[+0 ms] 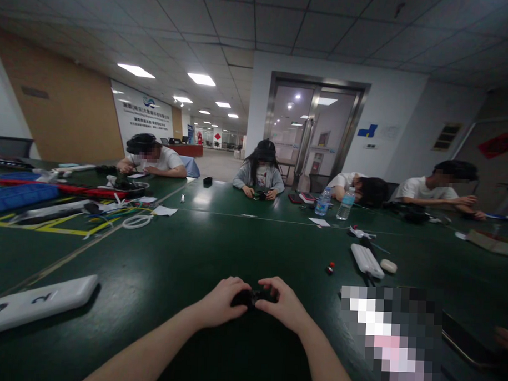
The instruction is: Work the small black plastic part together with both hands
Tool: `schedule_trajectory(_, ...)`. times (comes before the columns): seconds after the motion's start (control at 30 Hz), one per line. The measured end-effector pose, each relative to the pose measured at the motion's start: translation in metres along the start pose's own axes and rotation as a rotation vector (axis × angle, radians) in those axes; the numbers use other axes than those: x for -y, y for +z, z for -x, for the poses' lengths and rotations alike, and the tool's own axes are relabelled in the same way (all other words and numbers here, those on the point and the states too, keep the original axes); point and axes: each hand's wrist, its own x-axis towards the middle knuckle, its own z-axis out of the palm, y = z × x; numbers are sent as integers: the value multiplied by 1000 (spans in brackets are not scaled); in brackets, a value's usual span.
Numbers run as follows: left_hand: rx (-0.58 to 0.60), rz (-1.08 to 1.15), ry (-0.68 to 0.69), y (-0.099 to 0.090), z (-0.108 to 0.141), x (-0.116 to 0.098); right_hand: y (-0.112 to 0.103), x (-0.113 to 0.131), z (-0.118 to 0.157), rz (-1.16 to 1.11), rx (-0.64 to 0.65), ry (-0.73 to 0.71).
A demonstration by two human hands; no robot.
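A small black object is between my two hands, low over the green table. Its kind is too dark and too covered to make out. My left hand is closed around its left end, thumb below and fingers curled over the top. From the other side my right hand grips it between the thumb and curved fingers. Fingers of both hands hide much of its surface.
A white device marked 2 lies at left. To the right are a white power bank, a small white case and a small red-and-black item. Cables and water bottles are farther off. Several people sit around the table.
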Motion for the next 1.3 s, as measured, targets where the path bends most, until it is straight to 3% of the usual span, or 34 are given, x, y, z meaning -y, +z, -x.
schedule_trajectory(0.1,30,39,24,3,1,-9,3,7,3,-11,73,-58)
schedule_trajectory(0.2,32,59,-14,-3,5,-1,5,11,5,5,124,-52)
schedule_trajectory(0.53,31,122,-9,-4,5,9,15,19,3,106,90,-84)
schedule_trajectory(0.67,30,113,18,-4,4,11,13,13,-1,52,-43,-96)
schedule_trajectory(0.93,51,149,-17,-5,5,12,-5,-13,-10,-263,-256,32)
schedule_trajectory(1.3,65,171,-62,-8,6,9,-10,-10,-7,-351,-305,105)
